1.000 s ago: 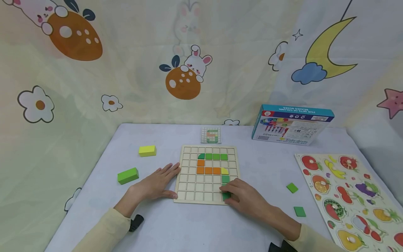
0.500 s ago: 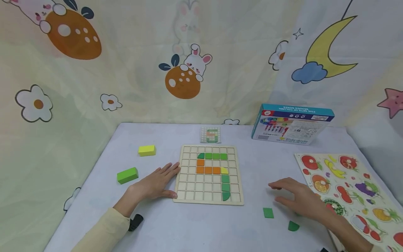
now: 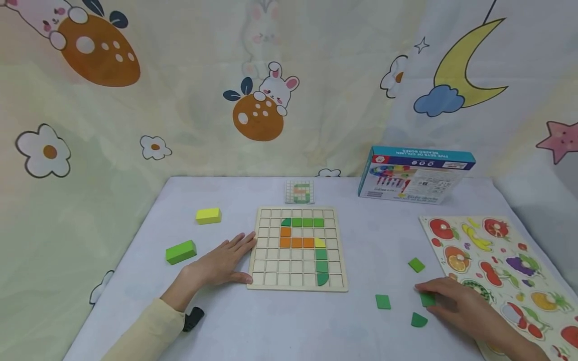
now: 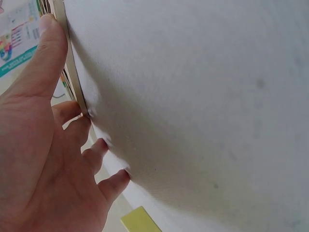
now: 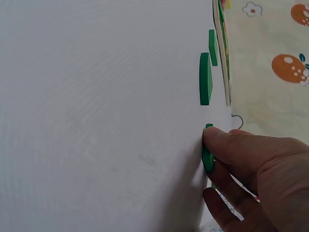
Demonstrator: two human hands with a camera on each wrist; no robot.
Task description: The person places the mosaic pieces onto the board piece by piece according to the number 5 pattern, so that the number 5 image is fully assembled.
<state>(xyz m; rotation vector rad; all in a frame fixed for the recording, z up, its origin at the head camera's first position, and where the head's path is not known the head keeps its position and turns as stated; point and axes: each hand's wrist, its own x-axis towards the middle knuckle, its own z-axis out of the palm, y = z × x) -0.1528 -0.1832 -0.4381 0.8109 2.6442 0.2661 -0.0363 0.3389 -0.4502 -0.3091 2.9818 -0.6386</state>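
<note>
My left hand (image 3: 221, 261) lies with its fingers extended against the left edge of the wooden grid board (image 3: 271, 278). In the left wrist view its thumb (image 4: 46, 53) reaches along the board's side. Green, orange and yellow tiles sit in the grid, the lowest a rounded green one (image 3: 322, 279). Right of the board, my right hand (image 3: 469, 306) pinches a green square tile (image 3: 427, 300) between thumb and fingers; the right wrist view shows this tile (image 5: 207, 157) low at the tabletop. Around it lie a green square (image 3: 383, 302), a rounded green tile (image 3: 419, 320) and a lighter green square (image 3: 416, 264).
Behind the board lies a small pattern card (image 3: 300, 192). A yellow block (image 3: 208, 216) and a green block (image 3: 180, 252) stand left of my left hand. At right lie a fruit puzzle board (image 3: 498, 250), partly under my right arm, and an upright toy box (image 3: 415, 175).
My right hand has left the rounded green tile on the grid and moved right, now gripping a loose green square. My left hand stays at the board's edge.
</note>
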